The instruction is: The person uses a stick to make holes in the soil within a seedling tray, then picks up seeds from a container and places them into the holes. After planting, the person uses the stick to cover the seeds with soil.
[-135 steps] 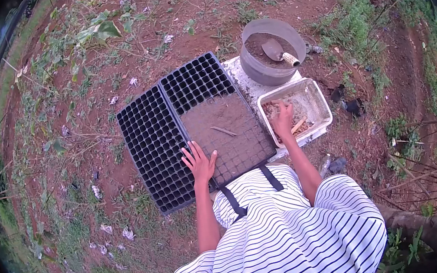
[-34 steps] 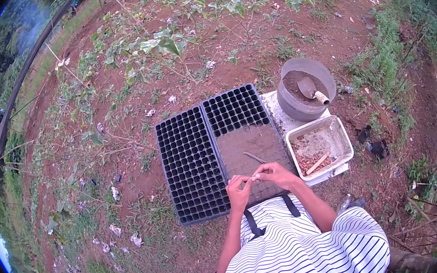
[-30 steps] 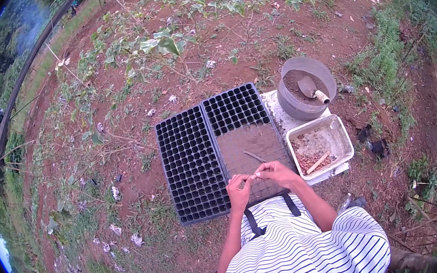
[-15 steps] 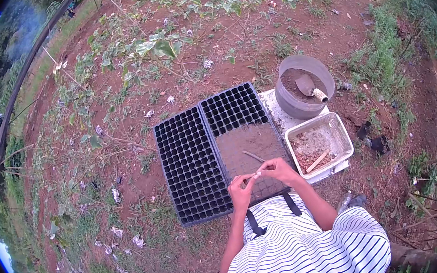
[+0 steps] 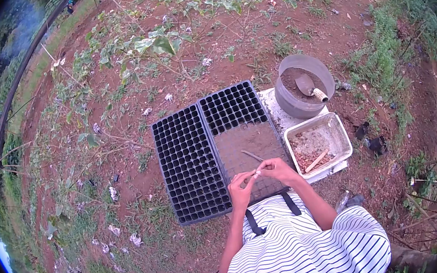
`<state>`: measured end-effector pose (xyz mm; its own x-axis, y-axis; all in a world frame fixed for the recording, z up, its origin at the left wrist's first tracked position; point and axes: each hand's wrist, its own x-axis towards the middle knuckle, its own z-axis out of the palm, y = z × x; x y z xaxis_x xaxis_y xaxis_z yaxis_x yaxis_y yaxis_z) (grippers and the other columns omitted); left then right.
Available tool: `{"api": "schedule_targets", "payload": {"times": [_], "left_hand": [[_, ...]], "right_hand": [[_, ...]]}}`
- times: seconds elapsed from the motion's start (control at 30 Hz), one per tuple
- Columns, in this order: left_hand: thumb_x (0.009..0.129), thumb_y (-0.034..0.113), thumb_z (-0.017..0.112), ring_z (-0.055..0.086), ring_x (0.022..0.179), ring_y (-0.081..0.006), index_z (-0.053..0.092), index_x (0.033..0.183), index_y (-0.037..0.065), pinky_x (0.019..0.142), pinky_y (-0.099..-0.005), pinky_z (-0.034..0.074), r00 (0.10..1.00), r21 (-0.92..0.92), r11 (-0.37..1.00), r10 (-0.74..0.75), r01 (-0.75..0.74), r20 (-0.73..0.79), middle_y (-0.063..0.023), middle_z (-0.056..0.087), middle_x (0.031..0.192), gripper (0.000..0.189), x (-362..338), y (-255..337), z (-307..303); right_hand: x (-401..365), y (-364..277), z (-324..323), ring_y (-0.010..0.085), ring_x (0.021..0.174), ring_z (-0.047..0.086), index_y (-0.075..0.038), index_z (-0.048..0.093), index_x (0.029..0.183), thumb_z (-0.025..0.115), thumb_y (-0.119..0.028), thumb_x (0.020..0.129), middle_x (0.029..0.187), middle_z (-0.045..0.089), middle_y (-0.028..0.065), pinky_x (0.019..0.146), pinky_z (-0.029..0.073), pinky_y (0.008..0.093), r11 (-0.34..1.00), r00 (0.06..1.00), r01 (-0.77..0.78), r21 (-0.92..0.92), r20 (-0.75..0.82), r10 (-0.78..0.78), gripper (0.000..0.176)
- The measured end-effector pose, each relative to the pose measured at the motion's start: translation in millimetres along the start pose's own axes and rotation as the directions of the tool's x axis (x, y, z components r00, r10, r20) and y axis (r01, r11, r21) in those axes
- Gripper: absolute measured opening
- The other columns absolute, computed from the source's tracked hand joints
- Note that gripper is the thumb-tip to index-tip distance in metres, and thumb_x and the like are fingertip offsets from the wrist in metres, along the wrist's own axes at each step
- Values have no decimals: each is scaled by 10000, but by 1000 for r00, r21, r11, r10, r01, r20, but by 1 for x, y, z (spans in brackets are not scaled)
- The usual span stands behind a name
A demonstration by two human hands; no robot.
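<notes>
My left hand and my right hand meet over the seedling tray, fingers closed in a pinch. Between their fingertips is a small pale thing, too small to name. Beneath the hands, brown soil fills the near part of this tray, while its far cells are unfilled. A thin stick lies on the soil just ahead of my right fingers. Left of it stands a second black seedling tray with cells unfilled.
At right, a white basket holds small reddish-brown pieces and a flat wooden strip. Behind it, a grey tub contains soil and a trowel. Both rest on a white board. Leafy plants grow ahead.
The view has shifted very slightly. Both hands stay pinched together in nearly the same place, with only small finger movement.
</notes>
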<state>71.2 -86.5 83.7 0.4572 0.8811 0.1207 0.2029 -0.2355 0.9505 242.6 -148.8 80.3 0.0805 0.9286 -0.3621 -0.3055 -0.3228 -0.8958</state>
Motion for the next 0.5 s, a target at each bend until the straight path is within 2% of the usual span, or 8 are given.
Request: {"api": "schedule_targets", "payload": {"times": [0.1,0.17,0.23,0.33,0.5], "left_hand": [[762,43,745,609,779,-126,735,927,15,680,-264,456,1000,0,1000,20,-20,-12,-65,704,855,168,-1,-4,0],[751,31,750,620,786,-131,736,906,18,698,-268,463,998,-17,998,-56,56,-8,-61,704,841,157,-1,-2,-2],[747,28,753,621,783,-131,736,899,18,701,-269,463,998,-20,998,-67,67,-6,-59,703,832,153,0,0,-3],[737,30,763,616,772,-128,738,883,20,701,-267,462,998,-19,998,-60,60,-9,-54,701,819,149,1,-4,-2],[715,40,784,595,740,-119,741,863,25,673,-258,448,1000,-2,1000,-30,30,-11,-48,700,806,154,1,-3,0]], "right_hand": [[0,-2,0,88,814,603,9,658,960,662,-121,881,892,688,52,746,465,239,1000,1000,-9,15,15,9,152],[0,-4,2,82,801,591,4,652,959,642,-137,901,894,684,48,733,459,236,1000,1000,-19,10,21,18,153],[2,0,1,70,768,556,-12,651,945,589,-186,943,872,659,22,709,444,231,997,999,-38,60,-36,40,185],[4,6,-4,65,747,525,-24,637,947,551,-235,970,840,625,-2,699,438,230,1000,1000,-7,0,-2,7,229],[6,9,0,55,734,515,-29,629,932,594,-204,947,816,606,-14,690,427,223,1000,999,1,-1,-42,-1,179]]}}
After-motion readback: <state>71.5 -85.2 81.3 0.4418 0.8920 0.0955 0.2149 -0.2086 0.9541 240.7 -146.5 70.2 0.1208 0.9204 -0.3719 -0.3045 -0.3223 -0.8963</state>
